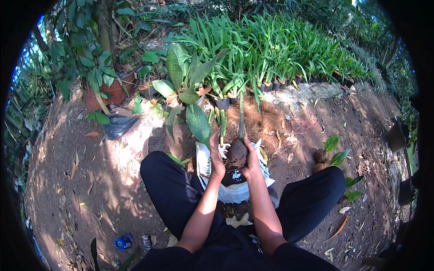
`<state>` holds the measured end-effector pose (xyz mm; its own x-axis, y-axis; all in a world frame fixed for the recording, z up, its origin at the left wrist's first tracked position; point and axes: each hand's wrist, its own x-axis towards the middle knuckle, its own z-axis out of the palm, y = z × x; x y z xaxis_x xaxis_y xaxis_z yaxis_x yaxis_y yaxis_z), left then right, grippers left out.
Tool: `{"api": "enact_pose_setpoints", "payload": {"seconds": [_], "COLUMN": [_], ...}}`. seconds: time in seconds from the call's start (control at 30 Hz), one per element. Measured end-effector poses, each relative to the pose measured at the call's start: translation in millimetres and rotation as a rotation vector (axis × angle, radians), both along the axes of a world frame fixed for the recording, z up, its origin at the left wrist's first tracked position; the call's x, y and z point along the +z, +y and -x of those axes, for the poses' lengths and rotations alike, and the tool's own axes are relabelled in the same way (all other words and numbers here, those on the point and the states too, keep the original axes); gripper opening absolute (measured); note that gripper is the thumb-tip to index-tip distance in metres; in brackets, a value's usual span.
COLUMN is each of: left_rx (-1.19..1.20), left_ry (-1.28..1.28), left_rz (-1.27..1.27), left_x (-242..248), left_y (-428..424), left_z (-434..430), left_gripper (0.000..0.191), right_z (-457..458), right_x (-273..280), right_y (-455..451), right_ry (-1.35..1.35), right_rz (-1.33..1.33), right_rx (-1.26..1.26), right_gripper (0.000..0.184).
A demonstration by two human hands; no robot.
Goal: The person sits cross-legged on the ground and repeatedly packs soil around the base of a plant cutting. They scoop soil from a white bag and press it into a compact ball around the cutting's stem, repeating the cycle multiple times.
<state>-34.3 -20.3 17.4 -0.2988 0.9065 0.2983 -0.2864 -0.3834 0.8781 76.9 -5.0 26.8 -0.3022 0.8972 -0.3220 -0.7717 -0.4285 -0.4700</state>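
Note:
My right hand (251, 157) grips a dark brown ball of soil or roots (237, 154). From its top rises a long green cylindrical stalk, like that of a snake plant (241, 113). My left hand (217, 157) is raised just left of the ball, palm towards it and fingers apart; whether the fingertips touch it is unclear. Beneath both hands, between my legs, lies an opened white printed bag (234, 193). It holds dark soil (231, 179) with a patch of white granules (236, 174). Just beyond the bag stands a short green leaf cutting (222, 123).
Ahead is a broad-leaved snake plant (198, 122), with coconut fibre (257, 115) and red string (303, 127) to its right. Leafy brown balls (321, 157) sit by my right knee. A blue tape roll (123, 242), black plastic bag (118, 127) and terracotta pot (112, 93) are leftward.

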Motion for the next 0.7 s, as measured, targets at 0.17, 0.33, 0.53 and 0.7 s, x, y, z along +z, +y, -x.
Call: {"api": "enact_pose_setpoints", "payload": {"seconds": [0.17, 0.33, 0.53, 0.7], "left_rx": [0.16, 0.245, 0.165, -0.076], "left_ry": [0.492, 0.546, 0.541, 0.455], "left_rz": [-0.279, -0.137, 0.07, 0.186], "left_x": [8.4, 9.9, 11.1, 2.4], "left_y": [-6.9, 0.4, -0.4, 3.1], "left_z": [-11.4, -15.3, -18.2, -19.3], "left_gripper": [0.098, 0.094, 0.078, 0.067], "right_z": [1.8, 11.2, 20.4, 25.7], "right_x": [-2.4, -3.1, -24.0, -42.5], "right_y": [0.5, -7.6, -4.9, -6.0], "right_ry": [-0.003, -0.069, -0.209, -0.21], "right_rz": [-0.081, -0.097, -0.248, -0.249], "right_rx": [-0.058, -0.018, -0.108, -0.221], "right_gripper": [0.045, 0.044, 0.033, 0.022]}}
